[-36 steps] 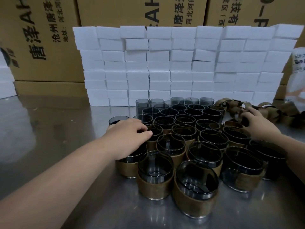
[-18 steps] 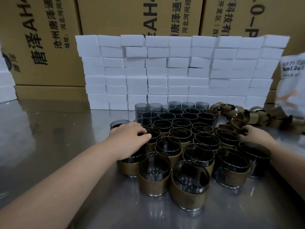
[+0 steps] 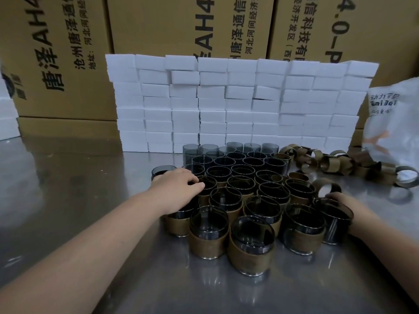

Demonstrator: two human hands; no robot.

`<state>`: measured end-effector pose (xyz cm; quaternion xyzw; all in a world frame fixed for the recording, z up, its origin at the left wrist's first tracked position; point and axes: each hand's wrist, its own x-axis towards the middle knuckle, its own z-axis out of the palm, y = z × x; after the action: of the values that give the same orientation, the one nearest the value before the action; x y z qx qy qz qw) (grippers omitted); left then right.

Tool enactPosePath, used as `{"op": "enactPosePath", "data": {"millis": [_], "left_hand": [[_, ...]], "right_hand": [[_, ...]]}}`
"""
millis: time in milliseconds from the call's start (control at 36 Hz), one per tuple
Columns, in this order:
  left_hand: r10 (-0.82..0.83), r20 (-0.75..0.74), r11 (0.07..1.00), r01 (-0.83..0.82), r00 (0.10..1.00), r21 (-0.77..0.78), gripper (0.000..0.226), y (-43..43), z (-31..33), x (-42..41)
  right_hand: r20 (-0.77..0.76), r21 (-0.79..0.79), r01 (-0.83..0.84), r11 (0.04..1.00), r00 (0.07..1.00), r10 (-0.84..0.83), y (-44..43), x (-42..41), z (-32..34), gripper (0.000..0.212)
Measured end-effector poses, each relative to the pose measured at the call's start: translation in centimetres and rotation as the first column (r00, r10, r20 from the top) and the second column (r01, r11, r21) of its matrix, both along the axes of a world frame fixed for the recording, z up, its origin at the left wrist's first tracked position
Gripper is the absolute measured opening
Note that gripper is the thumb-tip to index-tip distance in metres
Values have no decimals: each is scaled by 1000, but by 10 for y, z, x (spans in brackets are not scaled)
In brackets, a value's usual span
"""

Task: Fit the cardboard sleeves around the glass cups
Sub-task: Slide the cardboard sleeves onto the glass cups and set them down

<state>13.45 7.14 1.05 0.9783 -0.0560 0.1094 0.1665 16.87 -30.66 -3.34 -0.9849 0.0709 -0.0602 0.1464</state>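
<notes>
Rest the left hand [image 3: 179, 191] palm down on the rims at the left edge of the pack of glass cups [image 3: 235, 191], grip loose, fingers gently bent and clasping nothing, just to steady the pack. Across the middle and front of the pack, leave alone the cups already sleeved. At the right edge of the pack, work with the right hand [image 3: 340, 205], grip apparently pinching a cardboard sleeve [image 3: 326, 189] held on edge just behind the bare cup [image 3: 333, 227] at the front right corner. Turn the ring level, centre over the rim, then slide down evenly. Avoid tilting: likely to snag on the neighbours. If crowded, lift the bare cup clear of the pack first. For the next ring, reach right of the pack to the loose sleeves [image 3: 328, 164] on the counter [image 3: 68, 211].
</notes>
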Motion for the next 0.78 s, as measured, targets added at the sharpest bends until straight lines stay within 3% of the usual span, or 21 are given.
{"op": "enactPosePath", "data": {"millis": [278, 417, 556, 778], "left_hand": [[-54, -52, 971, 40, 997, -237, 29, 5, 12, -1], [-5, 84, 943, 33, 996, -332, 22, 7, 36, 3], [33, 43, 975, -23, 999, -222, 34, -14, 49, 30], [104, -163, 990, -86, 981, 115, 34, -29, 45, 85]], "right_hand": [[31, -40, 45, 998, 999, -44, 5, -5, 8, 19], [95, 68, 94, 993, 990, -100, 5, -4, 9, 44], [136, 177, 91, 980, 984, -116, 7, -4, 10, 58], [179, 292, 120, 949, 968, -177, 4, 4, 3, 62]]}}
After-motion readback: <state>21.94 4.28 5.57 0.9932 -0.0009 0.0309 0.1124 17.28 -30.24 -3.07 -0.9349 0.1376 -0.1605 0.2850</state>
